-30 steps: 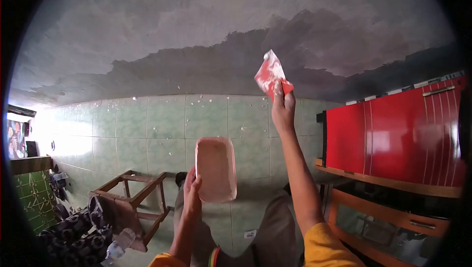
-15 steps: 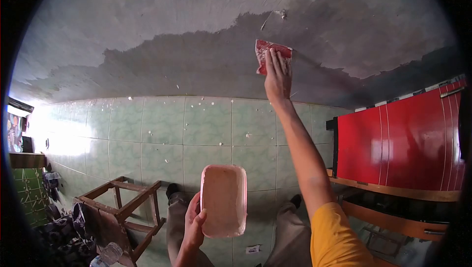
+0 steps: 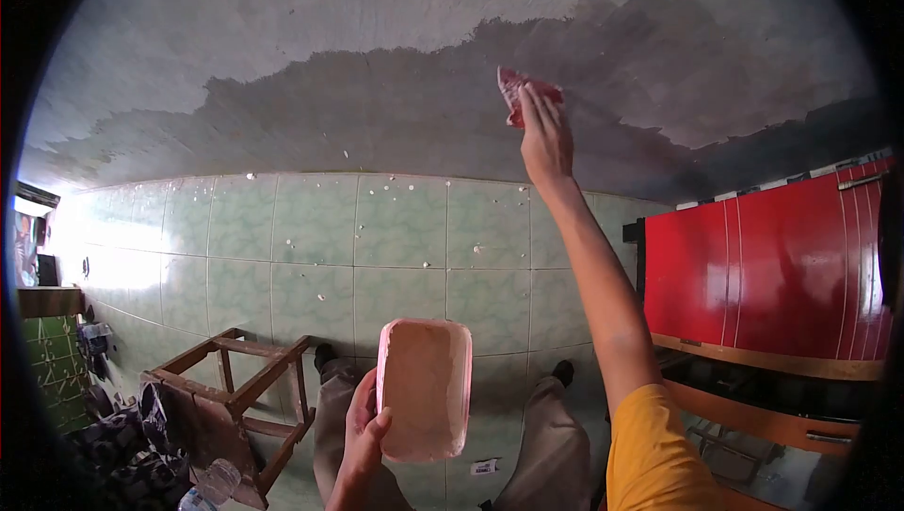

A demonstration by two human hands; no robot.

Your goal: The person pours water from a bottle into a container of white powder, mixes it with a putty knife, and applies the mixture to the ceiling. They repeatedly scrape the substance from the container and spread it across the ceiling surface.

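"One thin, flat red spreader (image 3: 511,87) is seen first. Where is it held?"

"Before the wall (image 3: 311,12), over its darker grey patch (image 3: 377,115). Its angular face is streaked with white paste, and it is covered partly by the right hand (image 3: 546,139). Whether the wall is touched along the whole edge cannot be told."

"How are the fingers (image 3: 533,108) set on that side?"

"They are stretched out and laid close together over the spreader's back; the thumb is hidden."

"And the left hand (image 3: 365,421)?"

"By it a tub (image 3: 468,393) is gripped at the left side, the thumb bent at the rim and the other fingers mostly hidden behind the wall of the tub. A rounded rectangle is formed by the pinkish rim; the inside is coloured a dull beige-brown, with paler smears along the edge."

"What is found farther out?"

"Below the wall, glossy green floor tiles (image 3: 400,299) are marbled and dotted with white crumbs (image 3: 478,249). At the left, a rough wooden stool (image 3: 207,426) is tipped over, its square legs joined by rails, with a patterned cloth (image 3: 122,459) and a clear plastic bottle (image 3: 218,481) beside it. At the right, light is reflected by a smooth red panel (image 3: 782,266), which is edged below with wood. Nearer, the right arm is covered at the top by a soft yellow sleeve (image 3: 659,454)."
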